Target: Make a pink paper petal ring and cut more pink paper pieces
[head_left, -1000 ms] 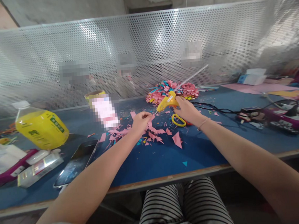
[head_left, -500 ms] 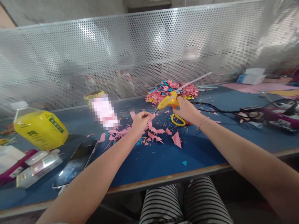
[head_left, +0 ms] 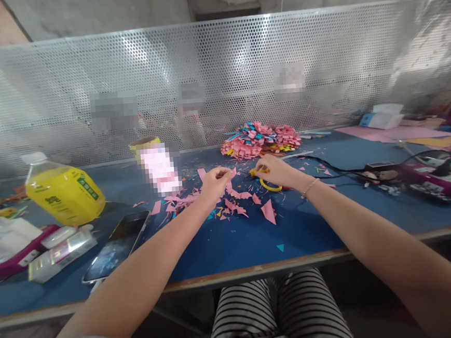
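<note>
My left hand (head_left: 215, 183) is closed in a pinch on a small pink paper piece (head_left: 232, 173), over the paper scraps. To its right, my right hand (head_left: 276, 171) is wrapped over a yellow glue gun (head_left: 253, 172) held low at the table. Most of the gun's body is hidden by the hand; its tip points left, and a pale glue stick (head_left: 301, 154) shows behind the hand. Just below the right hand lie scissors with a yellow handle (head_left: 271, 188). Pink scraps (head_left: 236, 207) are strewn below both hands.
Behind the hands sits a fringed pink and blue paper bundle (head_left: 260, 139). On the left are a yellow-liquid bottle (head_left: 65, 192), a phone (head_left: 116, 245) and a small box (head_left: 62, 254). Black cables (head_left: 338, 168) run to the right. A perforated metal screen (head_left: 224, 59) borders the table.
My right hand has lowered the glue gun and tipped it over, so its stick now lies low and nearly level. My left hand has barely moved and keeps its pinch.
</note>
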### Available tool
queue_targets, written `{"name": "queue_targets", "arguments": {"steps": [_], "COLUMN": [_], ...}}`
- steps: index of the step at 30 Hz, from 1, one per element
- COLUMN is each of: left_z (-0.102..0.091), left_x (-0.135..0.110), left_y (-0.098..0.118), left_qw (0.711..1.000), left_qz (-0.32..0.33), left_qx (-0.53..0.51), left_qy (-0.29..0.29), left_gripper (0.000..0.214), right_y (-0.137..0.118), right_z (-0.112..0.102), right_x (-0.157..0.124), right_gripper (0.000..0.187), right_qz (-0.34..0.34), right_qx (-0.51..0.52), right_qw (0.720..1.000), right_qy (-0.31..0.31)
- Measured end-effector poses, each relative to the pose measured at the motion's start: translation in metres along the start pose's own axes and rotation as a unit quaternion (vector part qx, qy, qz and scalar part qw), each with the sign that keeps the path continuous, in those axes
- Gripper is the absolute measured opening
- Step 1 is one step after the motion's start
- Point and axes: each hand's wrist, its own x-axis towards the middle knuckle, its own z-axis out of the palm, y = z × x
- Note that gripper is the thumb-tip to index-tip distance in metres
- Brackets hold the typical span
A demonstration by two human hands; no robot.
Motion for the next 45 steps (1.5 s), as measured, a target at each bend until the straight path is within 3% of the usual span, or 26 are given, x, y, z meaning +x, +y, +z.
{"name": "queue_targets", "arguments": {"steps": [2,5,9,16,22,28,34,37,40,45], "left_z": [0.000,0.000,0.000,0.001,0.001,0.000,0.000,0.001,0.001,0.001], "left_x": [0.000,-0.001,-0.002,-0.001,-0.001,-0.001,0.000,0.000,0.000,0.000], "left_y": [0.000,0.002,0.003,0.001,0.001,0.000,0.000,0.000,-0.001,-0.001], "left_qw": [1.000,1.000,1.000,1.000,1.000,1.000,1.000,1.000,1.000,0.999], "left_qz": [0.005,0.007,0.008,0.008,0.014,0.019,0.019,0.024,0.025,0.026], "left_qx": [0.003,0.010,0.012,-0.004,-0.008,0.001,0.009,0.004,0.003,0.014], "left_qy": [0.003,0.013,0.020,0.019,0.020,0.022,0.021,0.019,0.019,0.023], "left_gripper": [0.011,0.011,0.011,0.008,0.007,0.008,0.009,0.010,0.009,0.010], "right_y": [-0.011,-0.022,-0.031,-0.035,-0.029,-0.025,-0.019,-0.015,-0.014,-0.017], "right_z": [-0.005,-0.009,-0.007,-0.003,-0.004,-0.004,0.004,0.008,0.008,0.003], "right_x": [-0.001,-0.007,-0.014,-0.014,-0.013,-0.008,-0.003,-0.001,0.000,-0.005], "right_gripper": [0.016,0.031,0.036,0.007,0.012,0.012,0.023,0.019,0.011,0.030], "right_qz": [-0.044,-0.040,-0.021,-0.037,-0.038,-0.046,-0.005,0.008,0.000,-0.120], "right_qx": [0.037,0.040,0.027,0.030,0.048,0.072,0.213,0.245,0.214,0.075], "right_qw": [0.996,0.984,0.973,0.973,0.976,0.986,0.974,0.967,0.973,0.987], "right_qy": [-0.069,-0.170,-0.229,-0.226,-0.209,-0.140,-0.073,-0.075,-0.083,-0.078]}}
